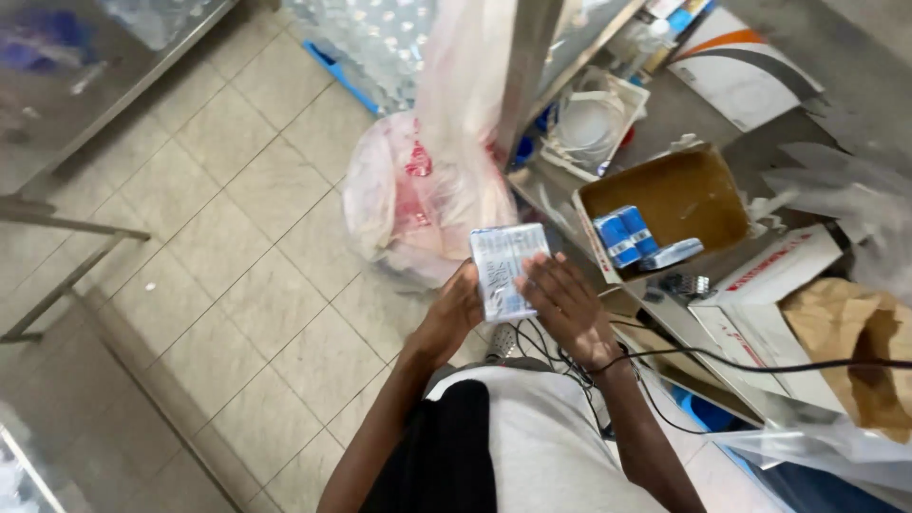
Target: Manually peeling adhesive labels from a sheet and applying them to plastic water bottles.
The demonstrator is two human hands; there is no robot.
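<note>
1. Head view, looking down: the person holds a small pale packet (508, 269) in front of the body, above the tiled floor (218, 256) and to the left of the open cardboard box (665, 204).
2. Inside that box a few blue-and-white packets (625, 236) lie at its near end; most of its brown bottom shows bare. So I judge the box largely emptied or barely filled; which of the two cannot be told.
3. The packet in hand is out of the box, well apart from it, over the floor rather than the table (684, 114).
4. The left hand (459, 306) grips the packet's lower left edge, fingers curled behind it.
5. The right hand (568, 302) lies flatter against its right side, fingers spread, wrist bent inward.
6. Left of the box, a pink-and-white plastic bag (418, 199) sits on the floor.
</note>
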